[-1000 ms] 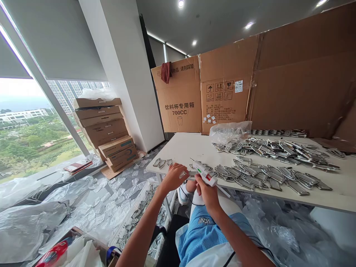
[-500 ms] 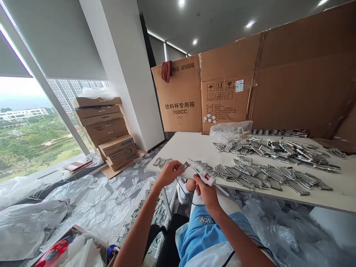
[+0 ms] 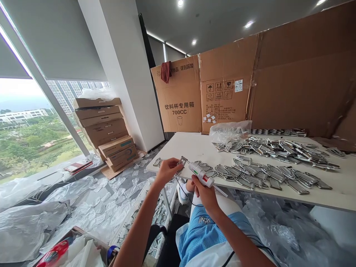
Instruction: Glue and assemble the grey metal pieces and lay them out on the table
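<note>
My left hand pinches a small grey slotted frame piece near the front edge of the white table. In my right hand is a white glue gun, a pale glue stick jutting from its rear. Its nozzle points left and up at the frame piece, close to it; whether the two touch I cannot tell. Just beyond the hands lie similar loose frame pieces, and a few more are at the table's left corner.
Larger heaps of frame pieces cover the right of the table, beside a clear plastic bag. Cardboard panels stand behind. A crate of pieces sits below at left. Plastic wrappers litter the floor. Stacked boxes stand near the window.
My left hand has shifted the frame piece slightly up and left, its slotted face now showing more. The glue gun has moved a little left and down.
</note>
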